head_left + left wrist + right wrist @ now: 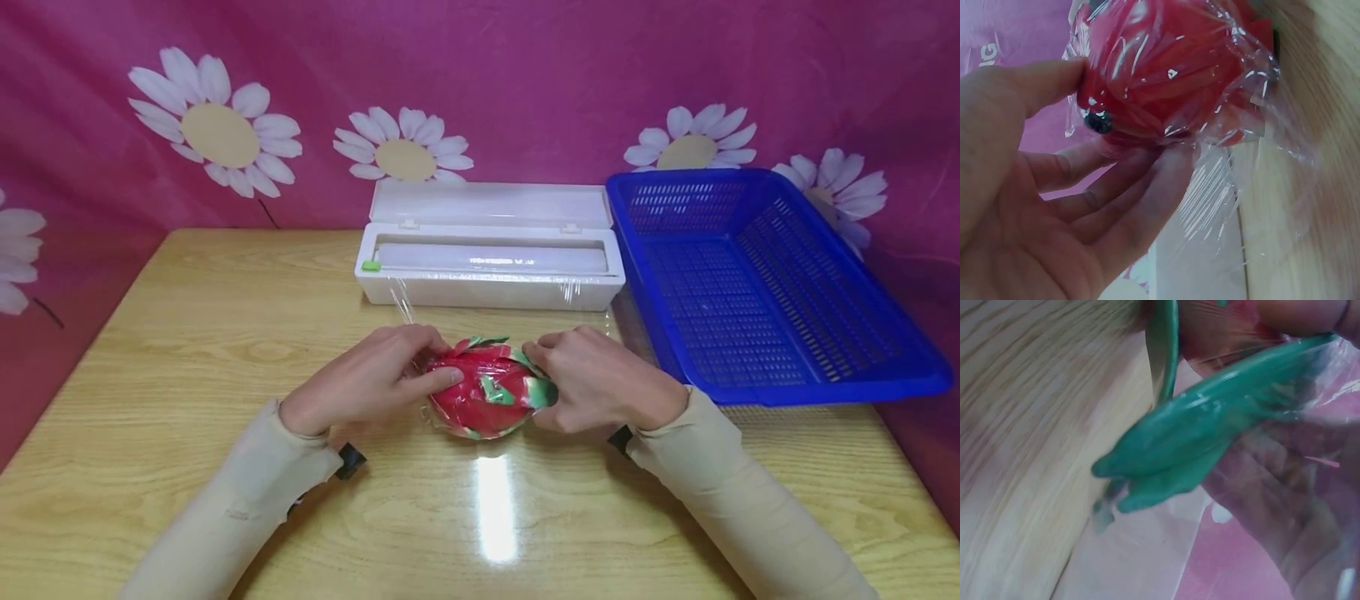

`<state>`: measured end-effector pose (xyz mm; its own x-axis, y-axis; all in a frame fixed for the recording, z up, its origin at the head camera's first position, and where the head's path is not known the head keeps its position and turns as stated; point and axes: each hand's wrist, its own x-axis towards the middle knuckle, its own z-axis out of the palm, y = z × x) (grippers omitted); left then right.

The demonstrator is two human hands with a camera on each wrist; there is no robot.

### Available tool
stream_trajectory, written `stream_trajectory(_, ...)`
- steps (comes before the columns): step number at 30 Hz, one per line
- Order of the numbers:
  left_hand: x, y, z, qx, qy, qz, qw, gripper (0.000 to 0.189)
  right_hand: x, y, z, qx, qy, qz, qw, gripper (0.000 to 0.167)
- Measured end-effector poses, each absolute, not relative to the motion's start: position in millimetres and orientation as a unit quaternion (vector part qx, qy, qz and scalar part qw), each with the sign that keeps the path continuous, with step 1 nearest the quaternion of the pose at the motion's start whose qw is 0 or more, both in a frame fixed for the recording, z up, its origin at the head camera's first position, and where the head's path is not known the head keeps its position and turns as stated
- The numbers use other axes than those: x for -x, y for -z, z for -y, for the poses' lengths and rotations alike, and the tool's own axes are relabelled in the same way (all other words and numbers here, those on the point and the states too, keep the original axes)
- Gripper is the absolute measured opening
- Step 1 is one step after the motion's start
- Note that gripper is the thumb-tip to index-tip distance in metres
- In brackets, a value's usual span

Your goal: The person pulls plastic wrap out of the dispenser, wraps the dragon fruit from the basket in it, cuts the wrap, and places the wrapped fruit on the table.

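The fingers of my left hand (366, 377) curl round the left end of one dragon fruit (478, 400), while those of my right hand (600, 375) grip the clear film (1291, 142) at its leafy right end. It is between my two hands, over the surface (187, 350), glossy red with green-tipped scales under crinkled film. Beyond it, one white box (491, 295) stands open with one film roll (435, 257) inside, just beside one blue slotted basket (825, 390).
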<state>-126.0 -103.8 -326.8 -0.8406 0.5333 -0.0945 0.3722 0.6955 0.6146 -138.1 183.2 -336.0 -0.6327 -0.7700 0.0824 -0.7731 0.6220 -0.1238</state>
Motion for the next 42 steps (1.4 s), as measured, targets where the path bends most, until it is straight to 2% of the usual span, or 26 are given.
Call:
stream_trajectory(6, 122, 322, 103, -0.251, -0.26, -0.927, 0.098, 0.05, 138, 335, -182, -0.42, -0.059, 0.905, 0.018, 0.037)
stream_trajectory(11, 114, 318, 100, -0.298, -0.24, -0.924, 0.017, 0.05, 139, 335, -183, -0.408, -0.058, 0.911, 0.005, 0.042)
stream_trajectory(15, 108, 316, 96, -0.357, -0.231, -0.903, -0.054, 0.042, 141, 335, -184, -0.402, -0.055, 0.914, -0.001, 0.049)
stream_trajectory(18, 104, 316, 92, -0.393, -0.217, -0.889, -0.087, 0.039, 142, 335, -184, -0.398, -0.052, 0.916, -0.005, 0.054)
stream_trajectory(22, 103, 318, 91, -0.411, -0.191, -0.886, -0.1, 0.04, 144, 335, -185, -0.392, -0.054, 0.918, -0.011, 0.058)
stream_trajectory(30, 103, 319, 91, -0.401, -0.169, -0.895, -0.1, 0.049, 146, 338, -186, -0.392, -0.055, 0.918, -0.008, 0.046)
stream_trajectory(33, 103, 319, 89, -0.409, -0.173, -0.887, -0.126, 0.049, 146, 338, -186, -0.391, -0.054, 0.919, -0.009, 0.046)
stream_trajectory(38, 100, 319, 83, -0.447, -0.161, -0.859, -0.191, 0.035, 148, 339, -185, -0.387, -0.053, 0.921, -0.011, 0.045)
stream_trajectory(42, 99, 322, 80, -0.444, -0.13, -0.867, -0.186, 0.044, 149, 338, -184, -0.384, -0.051, 0.922, -0.011, 0.044)
